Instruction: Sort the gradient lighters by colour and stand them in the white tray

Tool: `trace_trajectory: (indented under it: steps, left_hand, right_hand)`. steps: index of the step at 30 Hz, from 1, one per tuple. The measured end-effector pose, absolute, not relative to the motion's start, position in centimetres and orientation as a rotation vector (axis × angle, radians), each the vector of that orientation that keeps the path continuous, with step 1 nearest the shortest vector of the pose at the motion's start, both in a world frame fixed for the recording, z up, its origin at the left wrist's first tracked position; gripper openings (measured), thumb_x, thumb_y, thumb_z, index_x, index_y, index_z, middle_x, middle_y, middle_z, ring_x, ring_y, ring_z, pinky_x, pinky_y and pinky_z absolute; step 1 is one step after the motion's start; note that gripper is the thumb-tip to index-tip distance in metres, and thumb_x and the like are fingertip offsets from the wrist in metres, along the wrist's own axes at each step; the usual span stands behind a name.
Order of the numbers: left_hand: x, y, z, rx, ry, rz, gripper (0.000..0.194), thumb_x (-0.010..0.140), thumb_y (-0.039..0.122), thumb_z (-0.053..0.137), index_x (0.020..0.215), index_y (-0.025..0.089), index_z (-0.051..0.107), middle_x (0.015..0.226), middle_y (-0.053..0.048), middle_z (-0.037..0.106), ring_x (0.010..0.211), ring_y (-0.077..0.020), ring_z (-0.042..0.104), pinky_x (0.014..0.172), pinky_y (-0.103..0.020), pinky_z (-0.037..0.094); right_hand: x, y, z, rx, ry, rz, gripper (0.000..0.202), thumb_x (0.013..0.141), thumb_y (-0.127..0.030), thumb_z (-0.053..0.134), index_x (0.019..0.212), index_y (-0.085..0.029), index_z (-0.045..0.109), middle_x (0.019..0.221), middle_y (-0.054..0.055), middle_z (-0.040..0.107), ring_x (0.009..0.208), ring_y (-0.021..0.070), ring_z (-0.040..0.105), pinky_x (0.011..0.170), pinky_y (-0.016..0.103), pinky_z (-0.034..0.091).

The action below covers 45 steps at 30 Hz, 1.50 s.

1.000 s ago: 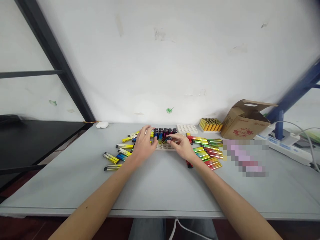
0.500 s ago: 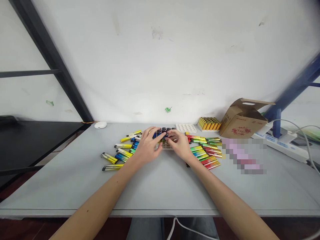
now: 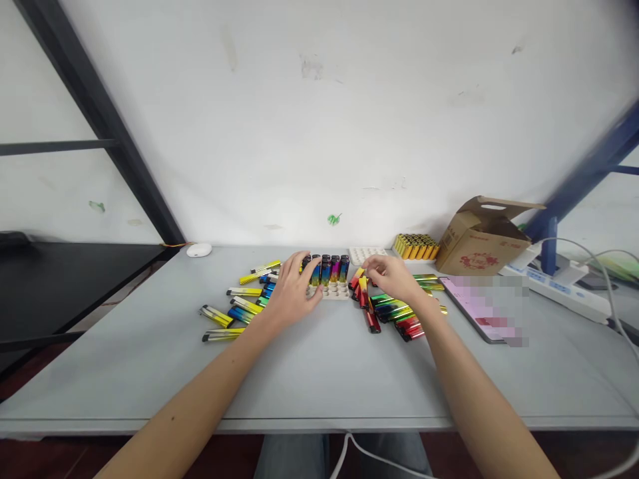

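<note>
Blue and purple lighters (image 3: 326, 271) stand upright in a white tray (image 3: 340, 293) on the desk (image 3: 319, 379), just beside the left hand (image 3: 293, 293), whose thumb is spread away from the fingers with no lighter visible between them; whether its fingertips touch the nearest lighters I cannot tell. Over to the right of the tray, the right hand (image 3: 390, 274) has its fingers bent and thumb drawn in above red and yellow lighters (image 3: 363, 293); whether it grasps one is hidden. Next to these lies a pile (image 3: 389, 309) of green, blue and red ones. Beyond the left hand, yellow and blue lighters (image 3: 244, 305) lie scattered flat. Farther back, near the wall, sit a second tray (image 3: 367, 255), a block of upright yellow cylinders (image 3: 417, 247) and an open cardboard box (image 3: 479, 251). A partly blurred tablet (image 3: 466, 303) rests on the right, near a white power strip (image 3: 574, 296), and a small white case (image 3: 199, 250) lies at the far left.
</note>
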<state>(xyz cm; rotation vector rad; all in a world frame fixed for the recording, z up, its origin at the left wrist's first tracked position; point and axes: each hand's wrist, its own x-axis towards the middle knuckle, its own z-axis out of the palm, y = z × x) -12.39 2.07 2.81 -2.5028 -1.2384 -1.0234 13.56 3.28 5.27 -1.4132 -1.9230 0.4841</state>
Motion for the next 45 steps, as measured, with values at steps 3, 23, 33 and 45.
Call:
trace_trajectory:
  steps: [3,23,33,45]
  left_hand:
    - [-12.5,2.1,2.9,-2.490,-1.302,-1.086,0.049,0.085,0.027,0.052,0.133,0.021,0.044,0.135,-0.015,0.042,0.129,-0.0307,0.038,0.108,-0.049,0.033]
    - [-12.7,2.6,2.9,-2.412,-1.476,-1.188,0.036,0.087,0.029,0.050,0.122,0.020,0.050,0.134,-0.014,0.043,0.127,-0.0290,0.041,0.105,-0.046,0.037]
    - [-12.0,1.2,3.3,-2.493,-1.115,-1.440,0.024,0.088,0.025,0.052,0.111,0.020,0.058,0.116,-0.010,0.059,0.112,-0.0227,0.055,0.100,-0.039,0.042]
    - [-10.8,0.8,4.2,-3.384,-1.519,-1.843,0.030,0.088,0.043,0.057,0.092,0.014,0.063,0.087,-0.007,0.069,0.080,-0.0197,0.067,0.076,-0.032,0.052]
  right_hand:
    - [14.4,2.5,6.0,-1.444,-2.091,0.684,0.012,0.069,-0.018,0.057,0.076,-0.020,0.067,0.070,0.001,0.068,0.064,0.0169,0.061,0.060,0.028,0.045]
    - [15.9,2.0,5.3,-1.668,-2.297,0.670,0.014,0.055,-0.022,0.076,0.068,-0.024,0.070,0.071,0.000,0.063,0.057,0.0152,0.053,0.051,0.027,0.036]
    - [12.9,0.5,8.5,-1.076,-1.800,0.902,0.028,0.071,-0.037,0.073,0.090,-0.019,0.061,0.084,0.002,0.061,0.067,0.0138,0.055,0.061,0.029,0.046]
    - [6.7,0.7,5.1,-0.873,-1.516,0.898,0.029,0.075,-0.043,0.071,0.096,-0.023,0.065,0.100,0.004,0.065,0.085,0.0177,0.060,0.071,0.030,0.047]
